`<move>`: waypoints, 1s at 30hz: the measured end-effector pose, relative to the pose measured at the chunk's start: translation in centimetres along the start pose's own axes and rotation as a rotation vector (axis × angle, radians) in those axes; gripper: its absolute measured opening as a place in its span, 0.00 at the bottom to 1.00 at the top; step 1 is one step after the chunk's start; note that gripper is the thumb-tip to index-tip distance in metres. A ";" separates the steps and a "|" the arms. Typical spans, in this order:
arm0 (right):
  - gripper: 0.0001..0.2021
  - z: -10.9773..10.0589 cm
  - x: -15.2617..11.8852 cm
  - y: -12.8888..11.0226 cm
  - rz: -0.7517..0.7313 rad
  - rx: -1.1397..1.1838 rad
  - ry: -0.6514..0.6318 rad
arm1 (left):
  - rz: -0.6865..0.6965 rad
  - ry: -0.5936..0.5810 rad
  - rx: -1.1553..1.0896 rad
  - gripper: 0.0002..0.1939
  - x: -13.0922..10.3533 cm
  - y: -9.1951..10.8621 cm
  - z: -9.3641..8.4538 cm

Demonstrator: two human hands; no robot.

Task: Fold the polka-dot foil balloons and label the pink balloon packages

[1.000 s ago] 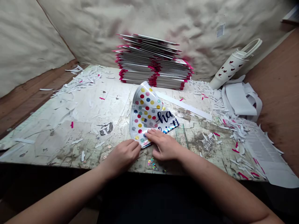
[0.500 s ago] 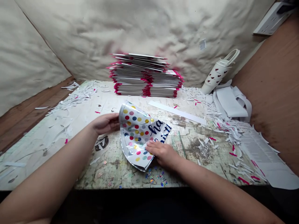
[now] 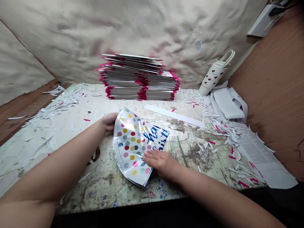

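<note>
On the left of the worktop point(image 3: 101, 186), white scraps point(image 3: 51, 109) lie in a loose drift running from the far corner towards the near side. Right of them, the left hand point(image 3: 110, 123) is at the far left edge of the foil point(image 3: 133, 148); its fingertips pass out of sight there, so I cannot tell whether it grips. The foil, shiny, dotted in many colours and lettered in dark blue, lies fanned out on the near middle of the worktop. Beyond it, at the far side, stands a stack point(image 3: 140, 80) of pink-edged pieces. The right hand point(image 3: 158, 161) rests on the foil's right part, fingers stretched out, not clenched. Near it, by the foil's near tip, is glittery confetti point(image 3: 160, 190). Farther right, a white strip point(image 3: 174, 116) lies slantwise. At the far right a heart-patterned bottle point(image 3: 212, 77) leans, with looped paper point(image 3: 226, 103) beside it and a socket block point(image 3: 263, 22) higher up.
</note>
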State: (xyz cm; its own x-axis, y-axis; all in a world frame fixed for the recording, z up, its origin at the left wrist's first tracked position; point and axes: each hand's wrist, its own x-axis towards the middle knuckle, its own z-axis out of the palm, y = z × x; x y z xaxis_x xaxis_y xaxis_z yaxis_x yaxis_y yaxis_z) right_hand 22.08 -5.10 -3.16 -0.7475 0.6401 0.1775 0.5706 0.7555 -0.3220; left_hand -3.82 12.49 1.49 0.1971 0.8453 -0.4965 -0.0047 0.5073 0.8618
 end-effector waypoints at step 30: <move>0.16 -1.2 -3.1 0.6 -0.333 -0.189 0.036 | -0.052 -0.729 1.183 0.21 -0.5 1.7 12.7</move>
State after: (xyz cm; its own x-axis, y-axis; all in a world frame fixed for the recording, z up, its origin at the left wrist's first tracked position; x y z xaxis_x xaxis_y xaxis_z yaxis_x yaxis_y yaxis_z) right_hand 25.17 -6.47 -2.77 -0.8919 0.3577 0.2766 0.3540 0.9330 -0.0649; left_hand 8.56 10.82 4.53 0.6344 0.3671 -0.6803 0.7695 -0.2160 0.6010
